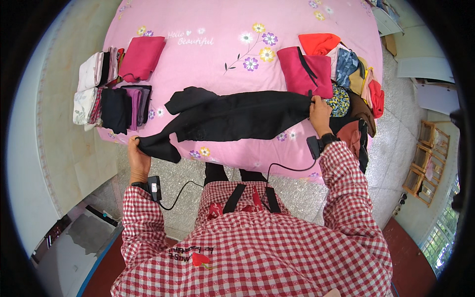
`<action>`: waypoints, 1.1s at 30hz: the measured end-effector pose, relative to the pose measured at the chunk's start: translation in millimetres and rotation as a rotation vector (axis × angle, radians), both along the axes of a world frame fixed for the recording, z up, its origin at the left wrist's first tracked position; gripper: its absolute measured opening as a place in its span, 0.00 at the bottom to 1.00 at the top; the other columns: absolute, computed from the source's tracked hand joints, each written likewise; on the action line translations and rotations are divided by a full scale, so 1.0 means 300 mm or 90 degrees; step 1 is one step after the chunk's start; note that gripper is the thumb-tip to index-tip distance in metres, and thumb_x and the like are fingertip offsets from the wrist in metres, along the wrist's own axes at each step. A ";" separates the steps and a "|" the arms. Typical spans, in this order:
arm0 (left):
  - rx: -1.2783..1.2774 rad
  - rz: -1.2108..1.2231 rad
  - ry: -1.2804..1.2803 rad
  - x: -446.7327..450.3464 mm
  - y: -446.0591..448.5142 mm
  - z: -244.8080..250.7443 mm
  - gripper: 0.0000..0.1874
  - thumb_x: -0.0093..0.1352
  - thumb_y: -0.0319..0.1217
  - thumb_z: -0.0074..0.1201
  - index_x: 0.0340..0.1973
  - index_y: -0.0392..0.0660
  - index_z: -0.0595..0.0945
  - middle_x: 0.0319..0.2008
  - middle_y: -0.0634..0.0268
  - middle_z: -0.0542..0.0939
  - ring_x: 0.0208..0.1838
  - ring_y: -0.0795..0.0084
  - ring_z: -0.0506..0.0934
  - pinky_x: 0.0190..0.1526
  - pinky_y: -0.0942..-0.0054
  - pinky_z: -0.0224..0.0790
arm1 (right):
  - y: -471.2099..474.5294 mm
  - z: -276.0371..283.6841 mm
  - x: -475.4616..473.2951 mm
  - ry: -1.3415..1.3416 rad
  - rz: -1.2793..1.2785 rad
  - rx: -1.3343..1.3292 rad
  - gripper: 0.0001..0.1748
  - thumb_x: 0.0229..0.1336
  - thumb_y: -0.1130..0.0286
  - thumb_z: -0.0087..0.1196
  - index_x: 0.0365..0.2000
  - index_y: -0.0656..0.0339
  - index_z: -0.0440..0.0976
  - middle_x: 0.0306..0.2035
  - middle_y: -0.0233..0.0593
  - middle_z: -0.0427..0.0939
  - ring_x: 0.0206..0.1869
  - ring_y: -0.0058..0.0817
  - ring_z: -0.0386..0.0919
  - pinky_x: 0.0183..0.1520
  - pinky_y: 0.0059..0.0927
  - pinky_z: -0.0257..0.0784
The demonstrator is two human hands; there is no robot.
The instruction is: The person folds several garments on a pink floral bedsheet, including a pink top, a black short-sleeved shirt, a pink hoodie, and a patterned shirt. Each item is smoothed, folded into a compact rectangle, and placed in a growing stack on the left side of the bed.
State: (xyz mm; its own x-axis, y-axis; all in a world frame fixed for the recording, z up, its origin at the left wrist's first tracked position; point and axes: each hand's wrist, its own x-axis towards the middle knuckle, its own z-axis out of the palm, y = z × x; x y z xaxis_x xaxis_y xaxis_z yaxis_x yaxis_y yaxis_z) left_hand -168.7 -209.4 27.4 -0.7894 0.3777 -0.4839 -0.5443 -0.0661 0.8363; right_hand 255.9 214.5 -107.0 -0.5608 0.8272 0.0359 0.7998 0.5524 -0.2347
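A black garment is stretched sideways over the near part of a bed with a pink flowered sheet. At its lower left corner my left hand grips the cloth, just beyond the bed's near edge. My right hand holds the garment's right end, beside a folded crimson garment. One flap of the black cloth lies folded back at its upper left. Whether it is a top or trousers I cannot tell.
Folded clothes stand in rows at the bed's left edge, with a folded crimson cloth behind them. A loose heap of mixed clothes lies along the right edge. Cables run from devices on both my wrists.
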 end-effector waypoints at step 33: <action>-0.220 -0.234 1.068 -0.544 0.557 0.920 0.16 0.68 0.24 0.49 0.51 0.46 0.80 0.40 0.62 0.83 0.42 0.72 0.79 0.45 0.75 0.69 | 0.303 1.219 0.114 0.730 -0.002 -0.038 0.09 0.69 0.75 0.39 0.46 0.66 0.65 0.40 0.43 0.76 0.39 0.32 0.82 0.44 0.29 0.79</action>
State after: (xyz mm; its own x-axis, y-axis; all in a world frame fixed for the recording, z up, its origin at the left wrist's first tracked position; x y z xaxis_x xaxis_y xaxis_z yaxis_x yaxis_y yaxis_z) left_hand -331.8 -42.4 303.5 -0.3800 0.7005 0.6041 0.9026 0.1379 0.4078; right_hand 290.2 305.3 258.6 -0.2216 0.8463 0.4845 0.1007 0.5140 -0.8518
